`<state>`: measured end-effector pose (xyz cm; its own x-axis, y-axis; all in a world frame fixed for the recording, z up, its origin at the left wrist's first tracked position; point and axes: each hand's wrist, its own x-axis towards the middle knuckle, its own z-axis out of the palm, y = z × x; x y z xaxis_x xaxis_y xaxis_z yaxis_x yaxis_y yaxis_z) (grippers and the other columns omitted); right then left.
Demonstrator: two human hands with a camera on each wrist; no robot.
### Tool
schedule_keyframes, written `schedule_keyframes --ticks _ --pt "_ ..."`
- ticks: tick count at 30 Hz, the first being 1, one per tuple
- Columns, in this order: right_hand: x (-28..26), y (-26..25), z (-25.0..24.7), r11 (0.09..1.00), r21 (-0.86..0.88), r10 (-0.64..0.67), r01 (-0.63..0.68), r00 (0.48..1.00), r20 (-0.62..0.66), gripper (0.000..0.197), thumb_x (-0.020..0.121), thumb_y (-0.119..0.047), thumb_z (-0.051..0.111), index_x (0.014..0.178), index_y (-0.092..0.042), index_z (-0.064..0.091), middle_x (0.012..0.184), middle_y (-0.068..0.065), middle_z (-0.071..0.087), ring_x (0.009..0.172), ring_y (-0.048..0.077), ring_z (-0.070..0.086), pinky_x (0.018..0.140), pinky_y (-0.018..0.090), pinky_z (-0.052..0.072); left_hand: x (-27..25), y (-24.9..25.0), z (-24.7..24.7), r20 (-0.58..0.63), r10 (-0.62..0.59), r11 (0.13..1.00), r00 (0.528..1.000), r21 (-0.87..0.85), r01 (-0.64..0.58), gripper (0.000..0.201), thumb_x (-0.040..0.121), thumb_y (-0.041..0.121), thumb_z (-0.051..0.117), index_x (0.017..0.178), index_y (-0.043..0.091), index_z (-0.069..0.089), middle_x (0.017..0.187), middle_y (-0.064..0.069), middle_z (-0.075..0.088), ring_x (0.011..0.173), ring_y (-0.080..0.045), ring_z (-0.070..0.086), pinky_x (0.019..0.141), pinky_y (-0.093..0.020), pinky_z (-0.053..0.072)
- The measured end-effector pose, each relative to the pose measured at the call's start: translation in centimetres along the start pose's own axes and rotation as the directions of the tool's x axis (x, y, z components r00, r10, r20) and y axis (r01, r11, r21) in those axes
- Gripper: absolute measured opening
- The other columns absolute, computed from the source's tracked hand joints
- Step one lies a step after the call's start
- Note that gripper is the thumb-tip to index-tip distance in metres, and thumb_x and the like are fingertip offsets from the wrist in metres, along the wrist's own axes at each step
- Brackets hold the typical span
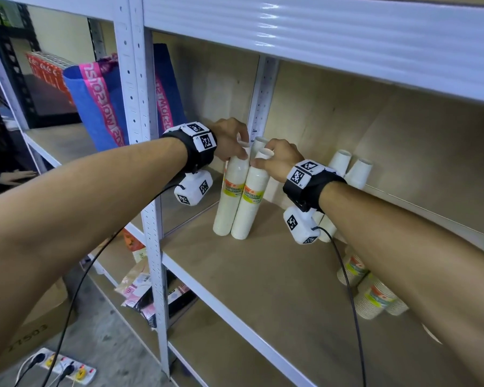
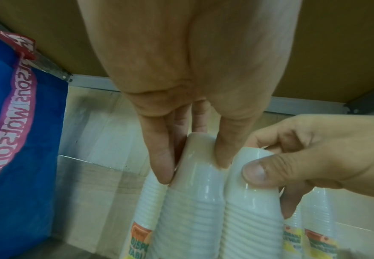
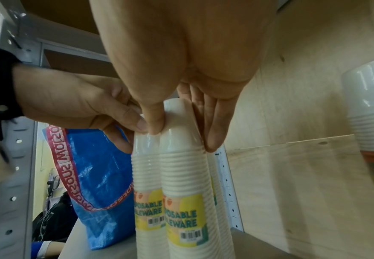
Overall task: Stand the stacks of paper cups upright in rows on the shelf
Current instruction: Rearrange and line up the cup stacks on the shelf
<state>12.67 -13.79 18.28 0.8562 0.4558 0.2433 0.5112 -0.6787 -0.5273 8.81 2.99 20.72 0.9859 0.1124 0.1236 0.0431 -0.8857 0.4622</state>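
Two wrapped stacks of white paper cups stand upright side by side on the wooden shelf board [image 1: 263, 275], near its left rear corner. My left hand [image 1: 242, 148] pinches the top of the left stack [image 1: 225, 202] between thumb and fingers [image 2: 162, 168]. My right hand [image 1: 263, 160] grips the top of the right stack [image 1: 248, 208], thumb in front and fingers [image 3: 212, 138] behind. A third stack [image 1: 260, 142] stands just behind them. In the wrist views, the left stack [image 2: 192, 210] and right stack [image 3: 183, 175] touch each other.
Two more stacks [image 1: 349, 169] stand upright at the back right. Several stacks [image 1: 375, 300] lie on their sides under my right forearm. A blue bag [image 1: 101, 107] sits on the neighbouring shelf beyond the white post [image 1: 150, 191]. The upper shelf beam [image 1: 319, 32] hangs low overhead.
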Motion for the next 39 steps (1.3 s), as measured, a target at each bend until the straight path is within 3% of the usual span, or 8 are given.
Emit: schedule_keyframes --ticks 5,9,15,19,22,25,28,39 --pt "-1.0 0.7 -1.7 0.997 -0.060 0.045 -0.047 0.999 -0.021 0.055 0.079 -0.043 0.075 0.122 -0.014 0.058 0.113 0.005 0.060 0.098 0.025 0.061 0.076 0.030 0.048 0.3 1.9 0.0 0.057 0.030 0.999 0.998 -0.031 -0.028 0.033 0.080 0.022 0.076 0.111 0.022 0.063 0.100 -0.005 0.062 0.081 -0.027 0.070 0.067 -0.038 0.062" --pt "-1.7 1.9 -3.7 0.991 -0.071 0.108 -0.112 0.993 -0.058 0.050 0.074 -0.046 0.077 0.109 -0.014 0.063 0.106 0.005 0.065 0.090 0.025 0.065 0.078 0.034 0.055 1.2 4.1 0.7 0.067 0.096 0.995 0.993 -0.034 -0.094 0.030 0.080 0.021 0.073 0.109 0.023 0.065 0.093 -0.002 0.062 0.071 -0.017 0.064 0.065 -0.032 0.060" --pt "-3.7 5.0 -6.7 0.971 -0.142 0.175 -0.193 0.976 -0.132 0.065 0.077 -0.046 0.075 0.128 -0.011 0.056 0.125 0.007 0.059 0.111 0.025 0.059 0.074 0.024 0.037 2.6 7.8 2.7 0.095 0.172 0.985 0.980 -0.026 -0.171 0.040 0.080 0.025 0.072 0.119 0.024 0.066 0.102 -0.007 0.068 0.073 -0.024 0.072 0.077 -0.040 0.061" --pt "-5.0 7.0 -8.5 0.961 -0.119 0.230 -0.251 0.959 -0.164 0.062 0.079 -0.041 0.076 0.128 -0.011 0.055 0.127 0.006 0.057 0.110 0.024 0.058 0.069 0.024 0.043 3.5 10.1 4.2 0.101 0.236 0.971 0.966 -0.062 -0.231 0.039 0.080 0.020 0.072 0.119 0.018 0.066 0.103 -0.007 0.066 0.066 -0.019 0.066 0.073 -0.042 0.062" --pt "-5.7 8.2 -9.3 0.950 -0.141 0.251 -0.280 0.949 -0.193 0.060 0.080 -0.038 0.075 0.129 -0.011 0.055 0.128 0.004 0.058 0.115 0.021 0.057 0.074 0.019 0.040 4.0 11.4 5.4 0.098 0.273 0.961 0.957 -0.078 -0.266 0.037 0.081 0.019 0.072 0.118 0.017 0.065 0.102 -0.003 0.060 0.072 -0.023 0.068 0.073 -0.041 0.061" --pt "-5.9 9.2 -9.9 0.939 -0.142 0.281 -0.313 0.937 -0.207 0.054 0.080 -0.036 0.075 0.125 -0.011 0.057 0.116 0.002 0.060 0.113 0.020 0.058 0.061 0.018 0.036 4.5 12.4 6.4 0.106 0.306 0.950 0.946 -0.099 -0.297 0.037 0.081 0.017 0.073 0.117 0.016 0.065 0.103 -0.008 0.065 0.074 -0.027 0.070 0.070 -0.039 0.062" --pt "-5.9 10.0 -10.3 0.927 -0.166 0.296 -0.336 0.928 -0.225 0.054 0.081 -0.035 0.075 0.124 -0.010 0.056 0.124 0.005 0.059 0.114 0.023 0.057 0.073 0.023 0.036 5.1 13.2 7.2 0.112 0.335 0.941 0.936 -0.098 -0.325 0.040 0.081 0.019 0.074 0.120 0.018 0.064 0.106 -0.008 0.065 0.081 -0.028 0.070 0.073 -0.042 0.061" --pt "-5.0 12.7 -10.1 0.905 -0.150 0.352 -0.397 0.900 -0.259 0.064 0.077 -0.040 0.076 0.130 -0.014 0.051 0.133 0.006 0.054 0.118 0.024 0.054 0.077 0.025 0.037 7.2 14.4 9.5 0.087 0.403 0.915 0.911 -0.043 -0.401 0.046 0.084 0.025 0.072 0.128 0.019 0.060 0.127 -0.006 0.058 0.109 -0.025 0.059 0.083 -0.030 0.049"
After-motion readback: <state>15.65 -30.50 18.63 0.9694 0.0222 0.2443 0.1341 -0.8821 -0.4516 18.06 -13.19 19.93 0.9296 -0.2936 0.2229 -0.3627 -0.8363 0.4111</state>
